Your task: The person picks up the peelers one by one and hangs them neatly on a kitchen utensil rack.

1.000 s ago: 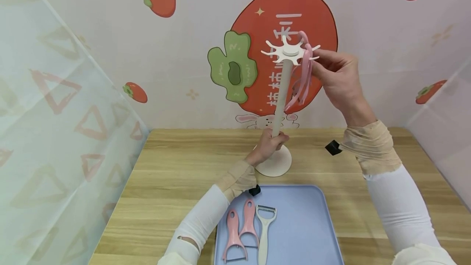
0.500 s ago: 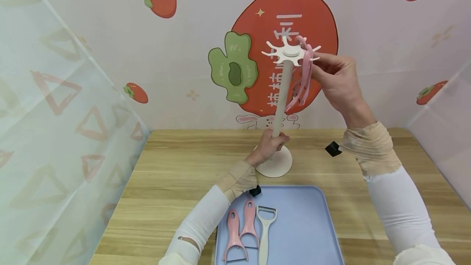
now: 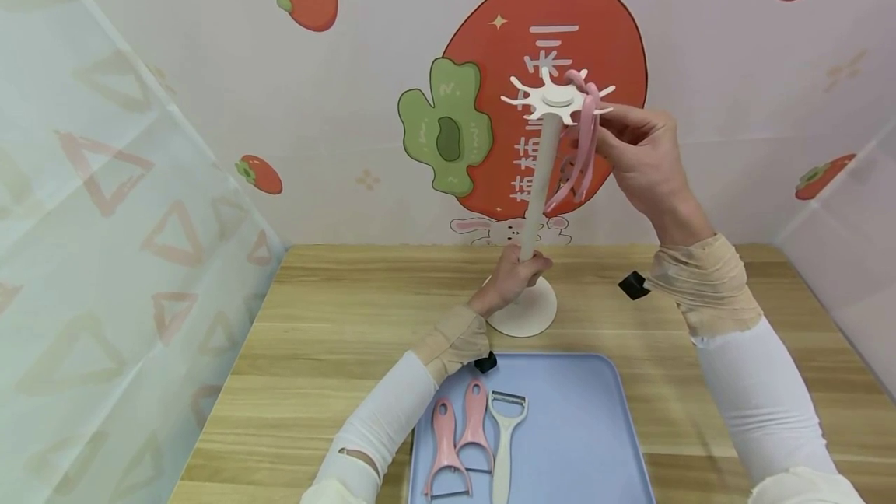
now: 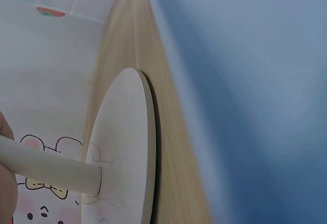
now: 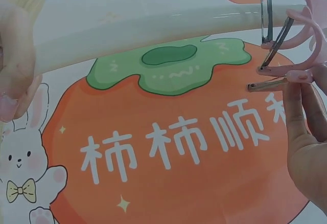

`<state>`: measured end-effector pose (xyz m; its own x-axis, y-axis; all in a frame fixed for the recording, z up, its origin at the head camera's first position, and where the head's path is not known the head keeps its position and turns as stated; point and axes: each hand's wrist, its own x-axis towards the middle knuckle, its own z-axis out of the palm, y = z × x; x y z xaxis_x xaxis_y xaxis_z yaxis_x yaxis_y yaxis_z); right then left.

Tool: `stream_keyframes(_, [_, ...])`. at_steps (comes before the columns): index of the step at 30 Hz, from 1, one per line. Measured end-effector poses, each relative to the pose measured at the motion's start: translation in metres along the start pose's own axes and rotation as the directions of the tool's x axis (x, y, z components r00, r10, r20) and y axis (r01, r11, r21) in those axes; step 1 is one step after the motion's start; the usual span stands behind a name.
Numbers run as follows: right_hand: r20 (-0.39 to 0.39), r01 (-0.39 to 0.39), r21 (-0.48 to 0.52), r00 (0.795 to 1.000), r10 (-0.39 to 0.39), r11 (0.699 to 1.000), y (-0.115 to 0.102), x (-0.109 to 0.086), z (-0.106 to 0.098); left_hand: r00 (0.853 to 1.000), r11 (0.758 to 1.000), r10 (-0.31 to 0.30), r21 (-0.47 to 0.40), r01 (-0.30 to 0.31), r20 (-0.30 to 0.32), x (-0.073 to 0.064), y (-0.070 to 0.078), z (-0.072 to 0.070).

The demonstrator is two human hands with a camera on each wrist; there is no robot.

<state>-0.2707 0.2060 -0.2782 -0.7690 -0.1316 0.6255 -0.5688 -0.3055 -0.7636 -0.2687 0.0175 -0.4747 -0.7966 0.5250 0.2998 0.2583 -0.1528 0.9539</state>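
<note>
Your left hand (image 3: 509, 280) grips the lower pole of the white rack (image 3: 539, 201), just above its round base. Behind the pole, the wall print reads "柿柿顺利". Your right hand (image 3: 640, 150) pinches the pink peelers (image 3: 582, 148) hanging from the rack's top hooks. Below your left forearm, three more peelers (image 3: 470, 438) lie on the blue tray (image 3: 588, 442).

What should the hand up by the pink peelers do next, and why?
Probably let go and draw back. The right hand pinches a pink peeler that already seems to hang from a hook of the white stand, while the left hand holds the pole steady. Three more peelers wait on the blue tray.
</note>
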Motion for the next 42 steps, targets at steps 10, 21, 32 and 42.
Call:
stream_keyframes(10, [0.006, -0.006, 0.023, 1.000, 0.006, 1.000, 0.004, -0.002, 0.000, 1.000, 1.000, 0.010, -0.005, -0.010, 0.016, 0.001, -0.002, -0.002])
stream_keyframes(21, [0.004, -0.047, 0.020, 0.999, 0.047, 0.999, 0.010, -0.011, -0.003, 1.000, 1.000, 0.005, -0.007, -0.005, 0.007, 0.000, -0.002, -0.001])
stream_keyframes(32, [0.006, -0.046, 0.107, 0.999, 0.046, 0.993, 0.015, -0.022, -0.011, 1.000, 1.000, 0.017, 0.011, -0.017, -0.009, 0.002, -0.004, 0.000])
stream_keyframes(42, [-0.076, -0.096, 0.099, 0.992, 0.103, 0.991, 0.031, -0.053, -0.018, 0.999, 0.999, 0.036, 0.013, -0.036, -0.016, 0.000, -0.002, 0.001])
